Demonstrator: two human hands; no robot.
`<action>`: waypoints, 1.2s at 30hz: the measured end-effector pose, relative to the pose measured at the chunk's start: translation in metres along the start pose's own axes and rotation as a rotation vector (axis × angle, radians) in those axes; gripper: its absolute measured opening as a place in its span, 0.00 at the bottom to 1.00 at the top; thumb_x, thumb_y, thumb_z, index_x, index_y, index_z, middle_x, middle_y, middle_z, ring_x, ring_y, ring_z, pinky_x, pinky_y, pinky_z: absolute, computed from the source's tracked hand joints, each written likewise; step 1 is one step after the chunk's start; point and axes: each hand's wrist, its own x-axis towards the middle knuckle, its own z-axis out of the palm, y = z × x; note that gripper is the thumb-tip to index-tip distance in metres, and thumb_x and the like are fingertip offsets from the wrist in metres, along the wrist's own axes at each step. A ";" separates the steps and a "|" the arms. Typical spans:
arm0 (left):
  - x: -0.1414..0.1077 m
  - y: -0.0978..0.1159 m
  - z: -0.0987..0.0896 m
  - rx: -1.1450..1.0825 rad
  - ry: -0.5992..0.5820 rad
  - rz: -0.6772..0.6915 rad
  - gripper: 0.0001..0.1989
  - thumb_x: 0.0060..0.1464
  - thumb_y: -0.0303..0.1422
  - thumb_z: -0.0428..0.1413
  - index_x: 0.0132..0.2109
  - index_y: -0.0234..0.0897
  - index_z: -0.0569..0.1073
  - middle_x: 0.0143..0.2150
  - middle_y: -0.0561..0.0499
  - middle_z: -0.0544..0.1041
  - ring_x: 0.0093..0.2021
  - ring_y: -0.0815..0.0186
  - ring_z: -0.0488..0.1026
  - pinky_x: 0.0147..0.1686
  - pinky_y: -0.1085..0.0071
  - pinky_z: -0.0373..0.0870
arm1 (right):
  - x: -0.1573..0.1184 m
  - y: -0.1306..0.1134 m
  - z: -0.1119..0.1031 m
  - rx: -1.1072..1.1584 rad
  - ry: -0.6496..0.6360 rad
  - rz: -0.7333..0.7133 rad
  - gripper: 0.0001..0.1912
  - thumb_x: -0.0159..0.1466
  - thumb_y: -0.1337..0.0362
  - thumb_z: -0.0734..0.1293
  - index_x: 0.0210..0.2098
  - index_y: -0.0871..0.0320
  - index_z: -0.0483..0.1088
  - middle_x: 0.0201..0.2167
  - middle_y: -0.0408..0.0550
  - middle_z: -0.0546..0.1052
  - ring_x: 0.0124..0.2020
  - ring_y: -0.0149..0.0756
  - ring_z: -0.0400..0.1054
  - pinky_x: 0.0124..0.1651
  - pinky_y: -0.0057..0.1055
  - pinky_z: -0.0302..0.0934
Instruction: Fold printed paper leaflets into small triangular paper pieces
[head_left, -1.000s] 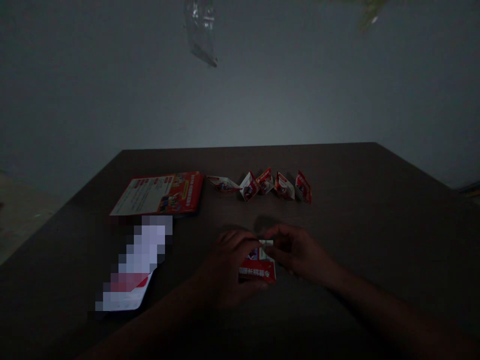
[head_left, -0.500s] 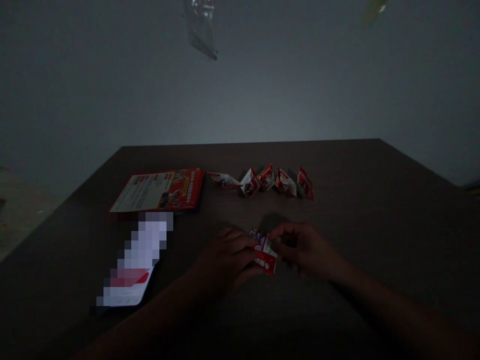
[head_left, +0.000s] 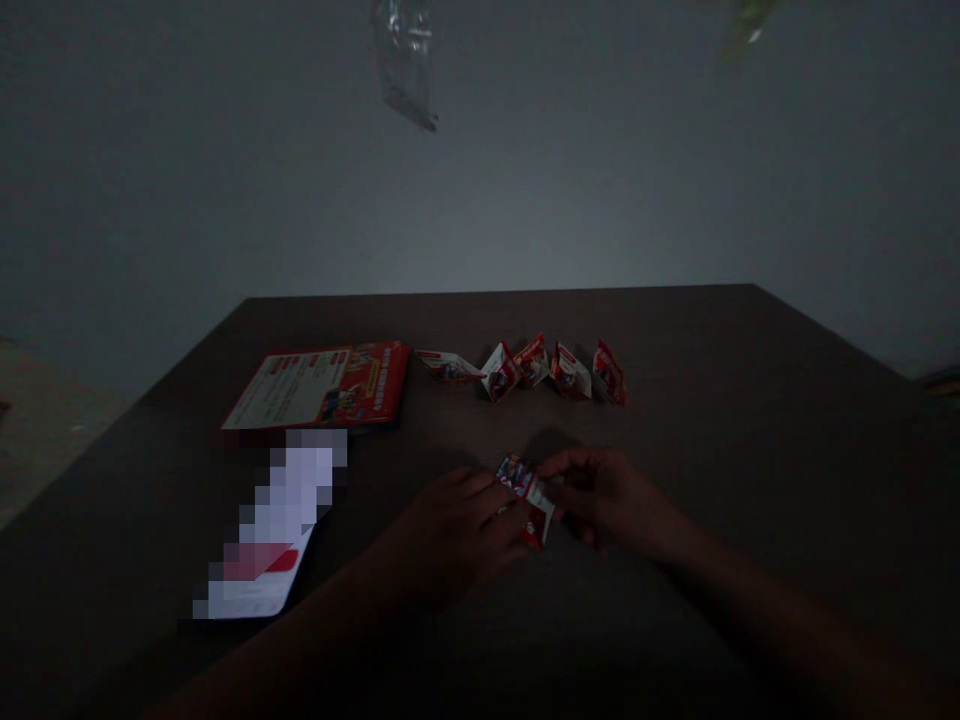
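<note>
Between my hands, low over the dark table, is a small red and white printed paper card with a picture panel at its upper end. My left hand lies across its left side, the fingers bent together and holding it. From the right, my right hand pinches the card's right edge between thumb and forefinger. Part of the card is covered by the left fingers. Dim light hides the exact fold lines.
Farther back, several folded red and white cards stand in a row on the table. To the left lies a red and white printed booklet or pack. A phone with a blurred lit screen is nearer. A clear plastic bag hangs against the wall.
My left fingers have slid a little downward over the card, covering more of its red lower part. My right hand keeps its pinch, nearly still. The view has tilted slightly.
</note>
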 end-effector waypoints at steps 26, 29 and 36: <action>-0.001 0.005 -0.005 0.086 -0.093 -0.013 0.09 0.61 0.26 0.46 0.44 0.33 0.71 0.43 0.45 0.74 0.42 0.62 0.70 0.41 0.66 0.70 | -0.001 0.000 0.001 -0.014 -0.059 0.013 0.15 0.59 0.59 0.64 0.43 0.59 0.67 0.22 0.38 0.72 0.11 0.21 0.58 0.12 0.19 0.56; -0.003 0.000 -0.004 0.080 -0.061 -0.020 0.09 0.60 0.25 0.46 0.42 0.32 0.71 0.42 0.45 0.74 0.42 0.62 0.69 0.42 0.66 0.69 | -0.003 -0.001 -0.002 -0.119 -0.024 -0.049 0.13 0.61 0.60 0.61 0.42 0.59 0.69 0.22 0.39 0.71 0.13 0.22 0.58 0.15 0.20 0.55; -0.006 -0.008 -0.002 0.055 0.024 -0.094 0.07 0.59 0.24 0.49 0.35 0.34 0.71 0.36 0.49 0.73 0.36 0.65 0.68 0.36 0.69 0.65 | -0.018 -0.002 -0.006 -0.601 0.188 -0.708 0.14 0.59 0.59 0.67 0.43 0.58 0.69 0.32 0.48 0.73 0.32 0.35 0.68 0.36 0.31 0.63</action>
